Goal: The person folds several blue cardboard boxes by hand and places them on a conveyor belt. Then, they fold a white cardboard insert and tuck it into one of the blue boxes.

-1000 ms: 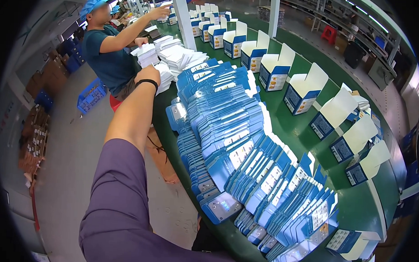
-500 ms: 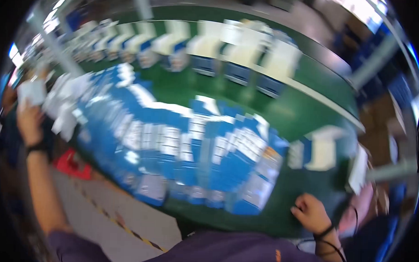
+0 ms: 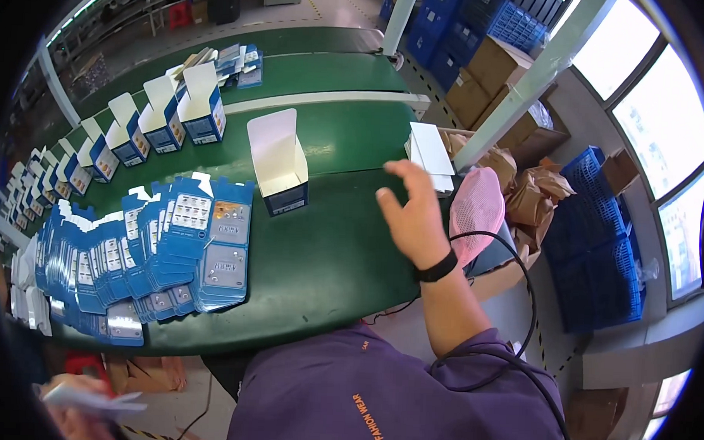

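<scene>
My right hand [image 3: 415, 222] hangs over the green table at the right, thumb and fingers apart, with nothing in it. Its fingertips are close to a stack of flat white sheets [image 3: 430, 149] at the table's right end. At the lower left, below the table's edge, my left hand [image 3: 81, 421] is closed on a thin white folded item [image 3: 94, 399], blurred, its kind unclear. An open blue-and-white box [image 3: 280, 167] stands upright between the stack and a spread of overlapping flat blue cartons [image 3: 157, 244].
A row of open boxes [image 3: 165, 120] runs along the far left. White packets [image 3: 28, 286] lie at the left end. Beside the table's right end are a pink mesh cap [image 3: 476, 209] and brown paper [image 3: 535, 191]. A black cable [image 3: 531, 304] loops past my right arm.
My view has swung to the right. My right hand has reached forward and opened, towards the white stack. My left hand, still holding something white, now appears low at the left.
</scene>
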The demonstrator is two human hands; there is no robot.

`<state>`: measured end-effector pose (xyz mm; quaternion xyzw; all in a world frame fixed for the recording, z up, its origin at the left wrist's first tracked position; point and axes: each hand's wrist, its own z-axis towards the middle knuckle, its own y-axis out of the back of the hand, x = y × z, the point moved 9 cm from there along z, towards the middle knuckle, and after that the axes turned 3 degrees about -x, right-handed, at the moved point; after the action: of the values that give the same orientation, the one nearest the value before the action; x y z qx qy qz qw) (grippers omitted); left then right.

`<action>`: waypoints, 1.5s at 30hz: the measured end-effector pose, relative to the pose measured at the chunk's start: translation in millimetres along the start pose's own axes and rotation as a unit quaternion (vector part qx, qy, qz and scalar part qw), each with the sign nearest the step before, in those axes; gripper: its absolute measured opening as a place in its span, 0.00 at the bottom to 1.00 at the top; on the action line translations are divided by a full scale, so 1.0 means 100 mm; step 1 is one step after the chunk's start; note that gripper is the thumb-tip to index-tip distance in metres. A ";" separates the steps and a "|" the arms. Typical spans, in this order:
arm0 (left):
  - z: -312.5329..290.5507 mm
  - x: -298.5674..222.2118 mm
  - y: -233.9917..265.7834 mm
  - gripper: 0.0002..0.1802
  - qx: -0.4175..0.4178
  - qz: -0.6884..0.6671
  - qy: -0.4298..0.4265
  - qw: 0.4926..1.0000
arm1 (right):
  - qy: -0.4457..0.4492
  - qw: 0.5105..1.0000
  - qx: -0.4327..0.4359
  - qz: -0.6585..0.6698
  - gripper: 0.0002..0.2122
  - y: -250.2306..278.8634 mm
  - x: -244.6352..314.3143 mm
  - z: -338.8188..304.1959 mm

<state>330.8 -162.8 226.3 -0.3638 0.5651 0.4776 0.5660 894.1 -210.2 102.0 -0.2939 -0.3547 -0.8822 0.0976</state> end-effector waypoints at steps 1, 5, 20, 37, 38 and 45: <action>-0.02 0.29 -0.35 0.25 0.044 -0.064 0.056 0.995 | -0.001 0.996 -0.058 -0.063 0.21 0.15 -0.24 0.09; 0.34 1.02 -1.63 0.17 0.020 -0.052 0.047 0.997 | -0.124 0.981 -0.017 -0.150 0.32 0.29 -1.06 0.44; 1.15 1.23 -1.94 0.34 -0.034 0.383 -0.135 0.913 | -0.188 0.979 -0.051 -0.051 0.32 0.46 -1.41 0.69; 0.53 1.61 -2.09 0.21 0.009 -0.214 0.071 0.974 | -0.236 0.612 0.422 0.626 0.26 -1.38 1.06 -0.84; 0.54 1.59 -2.06 0.20 -0.002 -0.218 0.065 0.974 | -0.242 0.609 0.423 0.626 0.26 -1.42 1.08 -0.87; 0.48 1.77 -2.25 0.24 0.054 -0.297 0.186 0.935 | -0.333 0.507 0.402 0.686 0.29 -1.51 1.03 -1.04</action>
<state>542.5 -156.8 27.5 -0.5665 0.5511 0.1800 0.5857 706.7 -167.5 16.5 -0.6468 -0.3647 -0.1399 0.6550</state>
